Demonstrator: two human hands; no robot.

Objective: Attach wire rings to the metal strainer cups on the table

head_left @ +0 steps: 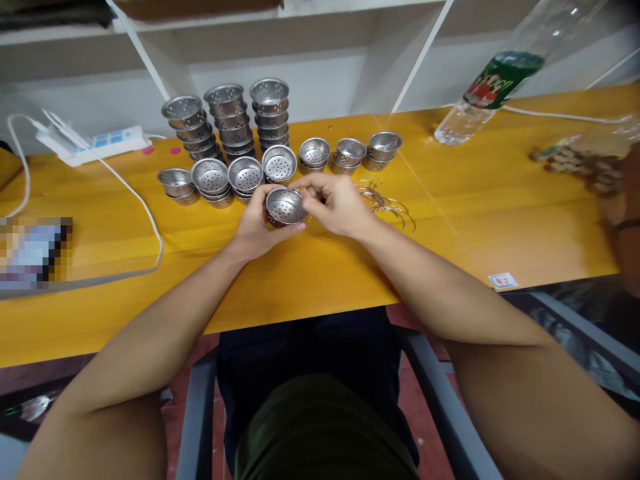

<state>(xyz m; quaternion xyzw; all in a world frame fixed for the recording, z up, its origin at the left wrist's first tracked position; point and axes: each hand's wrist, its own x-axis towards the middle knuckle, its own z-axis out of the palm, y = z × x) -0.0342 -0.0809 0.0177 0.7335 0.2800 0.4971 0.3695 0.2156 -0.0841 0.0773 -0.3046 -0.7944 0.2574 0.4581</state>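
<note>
My left hand (251,230) is wrapped round a small perforated metal cup (284,208), its mouth tilted up toward me. At the cup's right rim, my right hand (341,205) is closed in a pinch. Whatever its fingertips hold is too small to make out. Just beyond my right hand lies a loose pile of thin curved metal wires (393,203). Behind the held cup, similar cups stand in a row, among them one short stack (279,163) close to my left fingers.
Three taller stacks of cups (227,120) stand at the back. A power strip (95,145) with white cables and a blurred phone-like device (35,253) are on the left. To the right stand a plastic bottle (490,87) and a person's arm (627,213).
</note>
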